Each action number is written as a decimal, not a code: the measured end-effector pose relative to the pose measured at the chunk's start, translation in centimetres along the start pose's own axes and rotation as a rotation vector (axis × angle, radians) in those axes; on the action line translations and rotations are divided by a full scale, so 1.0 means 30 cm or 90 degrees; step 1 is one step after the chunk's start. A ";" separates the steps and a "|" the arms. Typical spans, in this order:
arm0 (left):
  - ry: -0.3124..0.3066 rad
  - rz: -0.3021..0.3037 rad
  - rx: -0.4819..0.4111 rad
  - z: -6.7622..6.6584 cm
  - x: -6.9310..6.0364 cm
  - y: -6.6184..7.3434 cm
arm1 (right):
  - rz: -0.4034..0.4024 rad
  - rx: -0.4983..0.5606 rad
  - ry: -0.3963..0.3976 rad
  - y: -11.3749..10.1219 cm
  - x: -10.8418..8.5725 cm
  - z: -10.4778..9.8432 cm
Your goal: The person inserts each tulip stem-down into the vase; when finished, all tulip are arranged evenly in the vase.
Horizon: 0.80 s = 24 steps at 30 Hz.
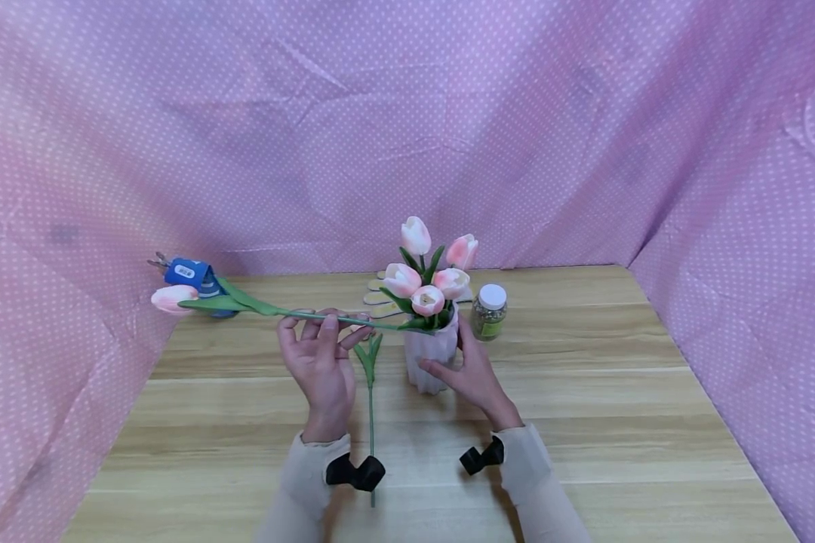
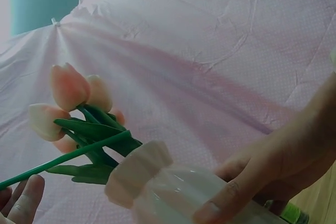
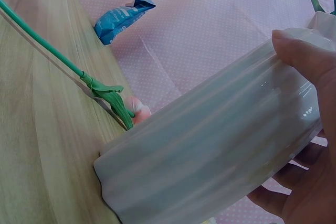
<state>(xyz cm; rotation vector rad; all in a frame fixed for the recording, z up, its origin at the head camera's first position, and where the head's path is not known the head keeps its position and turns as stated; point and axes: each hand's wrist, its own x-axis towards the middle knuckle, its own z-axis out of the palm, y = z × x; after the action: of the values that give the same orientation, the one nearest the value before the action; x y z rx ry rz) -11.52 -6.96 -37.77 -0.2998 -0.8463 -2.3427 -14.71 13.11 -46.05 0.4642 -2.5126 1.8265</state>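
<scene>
My left hand (image 1: 321, 369) pinches the thin green stem of an artificial tulip (image 1: 175, 299), held sideways with its pink-white bloom to the left. The stem's other end reaches the mouth of a white fluted vase (image 1: 429, 360), in front of the leaves in the left wrist view. Several pink-white tulips (image 1: 428, 300) stand in the vase. My right hand (image 1: 478, 377) grips the vase from its right side, thumb (image 3: 302, 51) on the near wall. Another tulip (image 1: 371, 407) lies on the table between my hands, its bloom mostly hidden in the head view.
A jar with a white lid (image 1: 490, 311) stands right of the vase. At the back left is a blue packet (image 1: 189, 273). A pale, yellow-edged flat item (image 1: 376, 298) lies behind the vase. Pink dotted cloth (image 1: 557, 151) surrounds the wooden table (image 1: 618, 422).
</scene>
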 end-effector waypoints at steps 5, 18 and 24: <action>0.003 0.012 0.014 0.005 0.001 -0.024 | -0.002 0.003 0.003 0.005 0.000 0.002; -0.033 0.125 0.169 0.015 -0.006 -0.055 | -0.029 -0.001 0.010 0.011 0.003 0.001; -0.103 0.195 0.218 0.022 -0.022 -0.075 | -0.020 0.001 0.009 0.008 -0.001 0.000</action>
<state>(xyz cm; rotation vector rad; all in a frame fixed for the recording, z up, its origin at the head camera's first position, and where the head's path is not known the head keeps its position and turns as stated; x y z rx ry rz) -12.40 -4.88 -38.65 -0.4412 -1.1710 -1.8727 -14.73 13.20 -46.28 0.4865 -2.4801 1.8145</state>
